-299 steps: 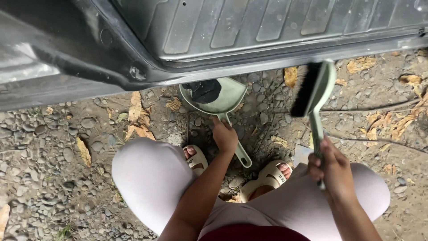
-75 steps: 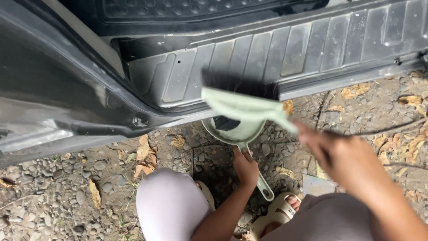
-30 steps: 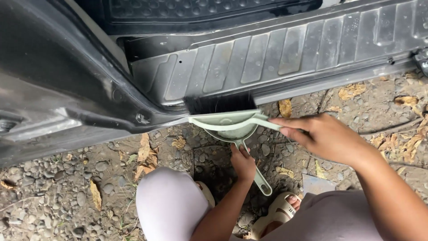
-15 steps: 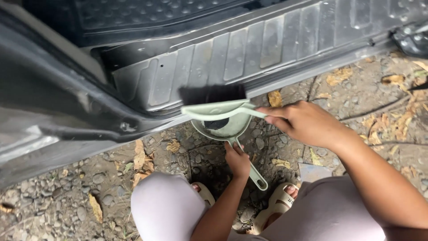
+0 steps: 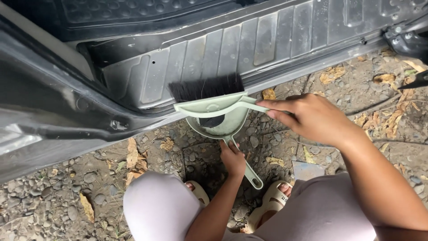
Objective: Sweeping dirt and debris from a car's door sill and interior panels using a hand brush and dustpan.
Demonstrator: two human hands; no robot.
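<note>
1. While the person squats on the gravel ground point(image 5: 53, 196), knees low in the frame and sandals point(image 5: 267, 207) between them, the left hand point(image 5: 232, 159) sits at lower centre, closed around the handle of the pale green dustpan point(image 5: 220, 127).
2. That dustpan hangs just above the hand, its mouth tucked under the edge of the grey ribbed door sill point(image 5: 249, 49).
3. At centre right, the right hand point(image 5: 312, 119) is clamped on the handle of the green hand brush point(image 5: 209, 96), whose black bristles rest on the sill above the pan.
4. As I judge it, the step in hand is sweeping grit off the sill into the pan; the next stroke calls for keeping the pan's lip tight under the edge.
5. Farthest, at the top of the frame, lies a dark floor mat point(image 5: 133, 11).
</note>
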